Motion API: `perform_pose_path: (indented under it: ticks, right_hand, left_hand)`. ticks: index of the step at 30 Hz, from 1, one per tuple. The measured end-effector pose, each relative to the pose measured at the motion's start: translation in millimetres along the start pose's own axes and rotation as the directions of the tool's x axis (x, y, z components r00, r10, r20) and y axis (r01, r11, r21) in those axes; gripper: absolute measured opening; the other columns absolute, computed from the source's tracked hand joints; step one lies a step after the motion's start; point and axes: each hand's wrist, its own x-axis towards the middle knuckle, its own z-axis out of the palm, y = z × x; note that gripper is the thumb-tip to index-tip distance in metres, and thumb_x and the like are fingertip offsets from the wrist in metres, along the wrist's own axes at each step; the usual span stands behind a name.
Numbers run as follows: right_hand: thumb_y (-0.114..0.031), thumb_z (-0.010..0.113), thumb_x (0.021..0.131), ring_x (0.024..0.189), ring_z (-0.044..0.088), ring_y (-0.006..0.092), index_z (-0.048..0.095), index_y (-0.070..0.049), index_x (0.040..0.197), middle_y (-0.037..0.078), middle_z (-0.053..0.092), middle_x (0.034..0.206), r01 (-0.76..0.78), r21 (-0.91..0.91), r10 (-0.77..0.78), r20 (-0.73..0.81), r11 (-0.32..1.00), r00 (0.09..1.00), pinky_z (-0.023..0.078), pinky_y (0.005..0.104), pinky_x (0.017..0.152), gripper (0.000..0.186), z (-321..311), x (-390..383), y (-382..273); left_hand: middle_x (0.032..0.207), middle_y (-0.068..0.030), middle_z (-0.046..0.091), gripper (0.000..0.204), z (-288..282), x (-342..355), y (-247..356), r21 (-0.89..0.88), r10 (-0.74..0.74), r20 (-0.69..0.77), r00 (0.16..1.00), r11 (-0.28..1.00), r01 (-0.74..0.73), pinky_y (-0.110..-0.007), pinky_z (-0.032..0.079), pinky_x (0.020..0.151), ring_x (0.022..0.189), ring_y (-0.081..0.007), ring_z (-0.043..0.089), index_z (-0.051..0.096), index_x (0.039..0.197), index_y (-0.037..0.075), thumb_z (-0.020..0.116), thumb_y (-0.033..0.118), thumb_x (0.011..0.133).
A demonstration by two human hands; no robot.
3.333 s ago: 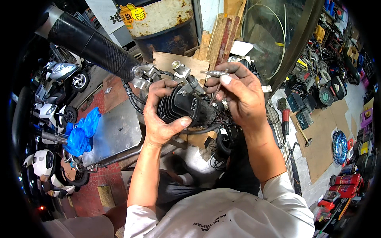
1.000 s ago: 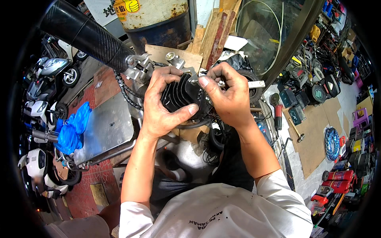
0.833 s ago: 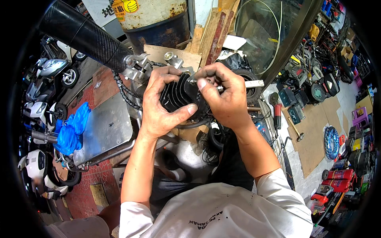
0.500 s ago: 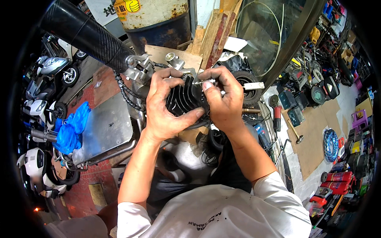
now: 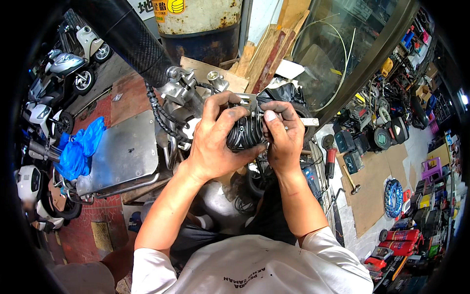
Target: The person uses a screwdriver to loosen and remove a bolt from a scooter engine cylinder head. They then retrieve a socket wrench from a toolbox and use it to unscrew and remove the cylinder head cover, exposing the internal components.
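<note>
A black, rounded part with cooling fins [image 5: 245, 132] is held up in front of me, with a metal bracket at its far side. My left hand [image 5: 213, 134] wraps round it from the left, thumb along the near edge and fingers over the far edge. On its right side, my right hand [image 5: 284, 132] is closed, thumb and forefinger pinching at a small shiny bolt-like piece [image 5: 260, 113]. The fingers partly hide that piece. A flat metal bar [image 5: 309, 121] sticks out beyond my right knuckles; its other end is hidden.
Beyond my left hand stand a metal clamp assembly [image 5: 181, 90] with cables and a dark carbon-look tube [image 5: 129, 41]. A metal plate [image 5: 125, 149] and blue bag [image 5: 83, 152] lie left. To the right are a ratchet [image 5: 330, 157], hammer [image 5: 351, 180] and cardboard [image 5: 372, 206].
The finned part has turned in my grip, so its fins face differently and the bracket shows more. My view has shifted slightly. Both hands keep hold.
</note>
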Motion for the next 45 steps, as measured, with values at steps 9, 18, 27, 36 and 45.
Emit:
perform_pose_path:
  ticks: [9, 18, 27, 36, 45]
  right_hand:
    - [-0.014, 0.071, 0.103, 0.068, 0.050, 0.0010, 0.074, -0.005, 0.115, -0.004, 0.065, 0.085, -0.139, 0.228, 0.136, 0.029, 0.964, 0.990, 0.037, 0.0173, 0.059, 0.015, -5, 2, 12]
    - [-0.006, 0.076, 0.100, 0.083, 0.060, 0.0062, 0.076, 0.004, 0.116, 0.001, 0.072, 0.095, -0.053, 0.099, 0.062, -0.093, 0.994, 0.994, 0.051, 0.0241, 0.078, 0.018, 10, -10, 27]
    - [-0.023, 0.070, 0.108, 0.070, 0.050, 0.0012, 0.075, -0.002, 0.124, -0.005, 0.061, 0.087, -0.141, 0.470, 0.205, -0.088, 0.871, 0.975, 0.037, 0.0180, 0.056, 0.027, 17, -25, 43]
    - [-0.017, 0.072, 0.105, 0.078, 0.058, 0.0048, 0.073, -0.008, 0.111, -0.005, 0.069, 0.097, -0.178, 0.786, 0.363, -0.063, 0.592, 0.930, 0.046, 0.0205, 0.067, 0.011, 21, -8, 50]
    - [-0.012, 0.062, 0.109, 0.090, 0.064, 0.0095, 0.073, -0.001, 0.113, 0.002, 0.072, 0.100, -0.042, 0.879, 0.386, -0.166, 0.476, 0.907, 0.053, 0.0258, 0.084, 0.016, 30, 19, 69]
  left_hand:
    - [0.132, -0.0174, 0.063, 0.088, -6, 10, 4, -0.062, -0.118, 0.042, 0.992, 0.991, 0.120, -0.042, 0.053, 0.107, 0.123, -0.0318, 0.066, 0.060, 0.137, 0.003, 0.100, 0.019, 0.060]
    - [0.135, -0.0152, 0.068, 0.085, -36, 42, 1, 0.010, -0.177, 0.300, 0.937, 0.983, 0.182, -0.041, 0.050, 0.113, 0.126, -0.0287, 0.066, 0.055, 0.139, 0.002, 0.091, 0.014, 0.064]
    - [0.124, -0.0190, 0.068, 0.076, -31, 56, 22, 0.176, -0.159, 0.362, 0.919, 0.979, 0.100, -0.042, 0.053, 0.105, 0.119, -0.0373, 0.068, 0.058, 0.133, 0.002, 0.089, 0.014, 0.065]
    - [0.135, -0.0182, 0.065, 0.079, -10, 63, 23, 0.278, -0.164, 0.389, 0.906, 0.959, 0.054, -0.041, 0.050, 0.112, 0.126, -0.0322, 0.065, 0.055, 0.139, 0.000, 0.084, 0.006, 0.066]
    - [0.137, -0.0176, 0.064, 0.079, 18, 63, 14, 0.367, -0.195, 0.386, 0.902, 0.929, 0.045, -0.040, 0.048, 0.114, 0.128, -0.0289, 0.064, 0.053, 0.143, 0.000, 0.082, 0.001, 0.069]
